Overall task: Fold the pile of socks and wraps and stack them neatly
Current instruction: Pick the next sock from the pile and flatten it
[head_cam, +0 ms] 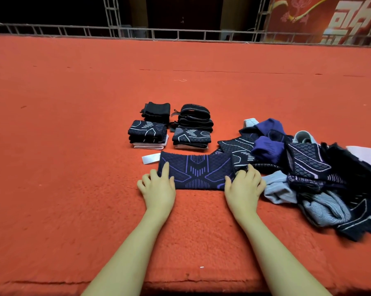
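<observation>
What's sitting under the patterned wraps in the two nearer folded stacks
Under the dark patterned wraps of the near left stack and near right stack, pale pink folded edges show at the bottom. Only the edges show; the wraps cover the rest.

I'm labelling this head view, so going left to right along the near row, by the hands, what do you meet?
Left hand → white tag → flat navy wrap with purple pattern → right hand → unfolded pile of socks and wraps, all on the red carpet.
</observation>
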### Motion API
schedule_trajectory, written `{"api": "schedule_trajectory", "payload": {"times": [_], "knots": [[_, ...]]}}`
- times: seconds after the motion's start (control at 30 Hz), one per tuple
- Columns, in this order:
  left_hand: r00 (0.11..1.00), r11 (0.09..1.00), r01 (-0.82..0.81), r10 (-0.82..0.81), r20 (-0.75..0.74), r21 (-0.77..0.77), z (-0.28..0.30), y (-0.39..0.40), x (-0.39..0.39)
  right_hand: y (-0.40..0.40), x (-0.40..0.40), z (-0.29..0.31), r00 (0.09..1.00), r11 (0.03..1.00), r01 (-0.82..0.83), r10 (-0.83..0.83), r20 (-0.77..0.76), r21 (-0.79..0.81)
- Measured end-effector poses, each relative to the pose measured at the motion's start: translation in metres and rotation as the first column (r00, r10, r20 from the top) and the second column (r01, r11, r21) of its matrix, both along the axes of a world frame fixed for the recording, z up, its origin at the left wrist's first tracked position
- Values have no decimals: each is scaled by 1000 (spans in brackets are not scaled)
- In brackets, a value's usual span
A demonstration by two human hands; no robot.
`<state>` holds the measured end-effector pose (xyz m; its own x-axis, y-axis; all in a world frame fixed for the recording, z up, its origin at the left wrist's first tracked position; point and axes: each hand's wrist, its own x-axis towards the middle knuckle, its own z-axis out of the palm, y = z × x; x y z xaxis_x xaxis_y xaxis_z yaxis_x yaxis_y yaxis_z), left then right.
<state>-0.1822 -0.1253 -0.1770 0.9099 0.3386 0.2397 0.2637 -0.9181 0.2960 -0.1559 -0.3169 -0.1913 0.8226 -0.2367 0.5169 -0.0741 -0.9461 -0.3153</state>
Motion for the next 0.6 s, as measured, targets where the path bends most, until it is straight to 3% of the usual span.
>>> {"api": "schedule_trajectory", "payload": {"times": [0.1,0.2,0.33,0.5,0.6], "knots": [[995,1000,11,-9,95,-15,0,0,-1,-2,0,-1,992,997,-71,71,102,-9],[978,997,26,-40,203,71,-3,2,-3,-3,-4,3,963,991,-123,131,235,-49],[949,989,1,-49,313,151,0,1,-15,-2,-4,8,950,989,-148,143,278,-2],[937,945,237,-283,204,224,2,-8,-11,-4,-2,5,947,984,-176,162,278,26],[926,911,374,-379,-10,173,12,-24,-2,-3,-1,7,942,982,-188,173,288,25]]}}
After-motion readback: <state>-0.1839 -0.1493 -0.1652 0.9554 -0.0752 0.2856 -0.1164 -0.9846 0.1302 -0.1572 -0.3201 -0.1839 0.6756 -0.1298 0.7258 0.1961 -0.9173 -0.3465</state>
